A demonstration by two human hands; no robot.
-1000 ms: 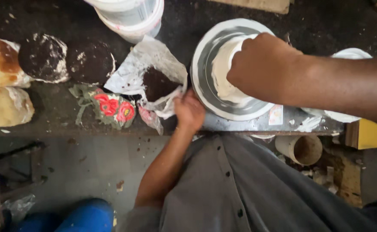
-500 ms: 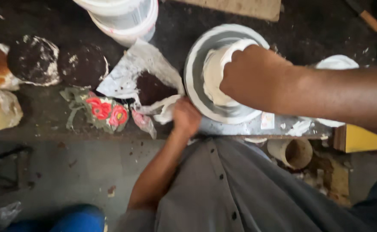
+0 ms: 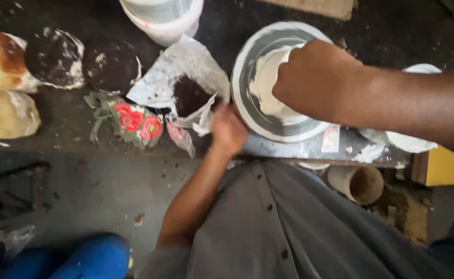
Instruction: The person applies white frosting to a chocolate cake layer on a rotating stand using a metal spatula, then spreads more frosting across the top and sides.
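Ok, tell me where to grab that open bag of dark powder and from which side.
Probably pinch the plastic bag by its crumpled far edge, from above: its mouth gapes toward the left hand, so lifting there risks spilling the dark powder.

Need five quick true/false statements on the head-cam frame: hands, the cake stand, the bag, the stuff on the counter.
1. The right hand rests on a pale cream-covered mound on the round grey-and-white turntable. True.
2. The left hand is at the turntable's near-left rim. True.
3. The crumpled clear plastic bag holds red powder. False: its contents are dark brown.
4. Two dark round cake layers lie left of the bag. True.
5. The white plastic bucket stands on the floor. False: it stands at the far side of the dark counter, above the bag in the picture.
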